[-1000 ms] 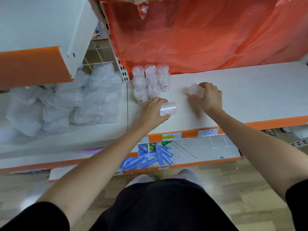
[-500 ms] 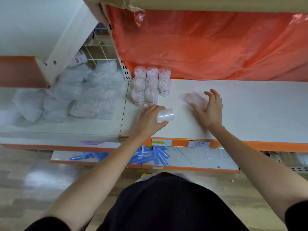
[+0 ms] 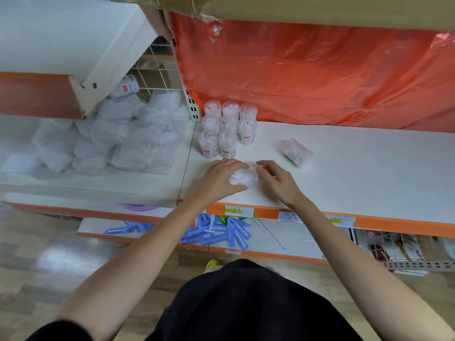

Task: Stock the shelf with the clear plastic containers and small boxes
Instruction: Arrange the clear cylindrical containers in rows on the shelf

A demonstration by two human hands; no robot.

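Note:
Several clear plastic containers (image 3: pixel 227 129) stand in rows at the back left of the white shelf (image 3: pixel 357 173). One more clear container (image 3: pixel 242 178) lies on its side near the shelf's front. My left hand (image 3: pixel 219 179) grips it from the left, fingers curled over it. My right hand (image 3: pixel 275 179) touches its right end with bent fingers. A second clear container (image 3: pixel 295 151) lies alone on its side to the right, apart from both hands.
White plastic-wrapped packs (image 3: pixel 118 139) are piled on the neighbouring shelf to the left. An orange plastic sheet (image 3: pixel 307 75) hangs behind the shelf. Blue tubes (image 3: pixel 216 233) lie on the lower shelf. A cardboard edge (image 3: pixel 320 8) overhangs at the top.
My right hand let go of the container on the right and moved left to the one in my left hand. That container now lies on the shelf between both hands.

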